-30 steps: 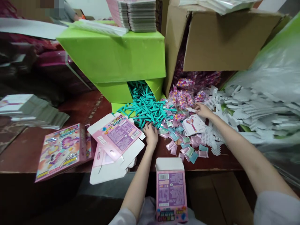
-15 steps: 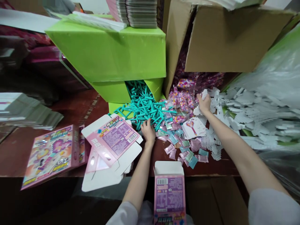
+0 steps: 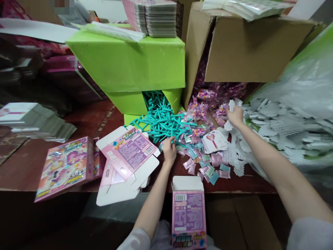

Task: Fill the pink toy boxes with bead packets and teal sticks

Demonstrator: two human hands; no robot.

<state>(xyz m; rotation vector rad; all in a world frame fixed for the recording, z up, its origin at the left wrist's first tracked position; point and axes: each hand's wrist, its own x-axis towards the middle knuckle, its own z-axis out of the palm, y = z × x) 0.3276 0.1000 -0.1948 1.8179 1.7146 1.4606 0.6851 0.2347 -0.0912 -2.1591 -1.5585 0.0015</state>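
My left hand (image 3: pixel 169 152) is closed in a pinch at the front edge of a heap of teal pen-like sticks (image 3: pixel 162 119). A teal stick shows at its fingertips. Farther right, my right hand (image 3: pixel 236 117) grips a white perforated pegboard piece (image 3: pixel 229 125), over more such pieces. Small pink, blue and green sachets (image 3: pixel 205 170) lie between the hands, beside a stack of printed cards (image 3: pixel 214 141). Below them, a pink and purple box (image 3: pixel 188 215) stands with its white top flap open, close to my lap.
Flattened cartons (image 3: pixel 130 152) and a finished-looking box (image 3: pixel 65 166) lie on the left. Bead bags (image 3: pixel 199 107) spill from a brown carton (image 3: pixel 255 48). A green bin (image 3: pixel 130 62) holds the sticks. White pegboards (image 3: pixel 288 128) fill a plastic bag at right. A person's sleeve (image 3: pixel 78 14) shows behind.
My left hand has closed and drawn slightly back from the stick heap. The right hand has lifted a pegboard piece a little to the right. The view has shifted slightly.
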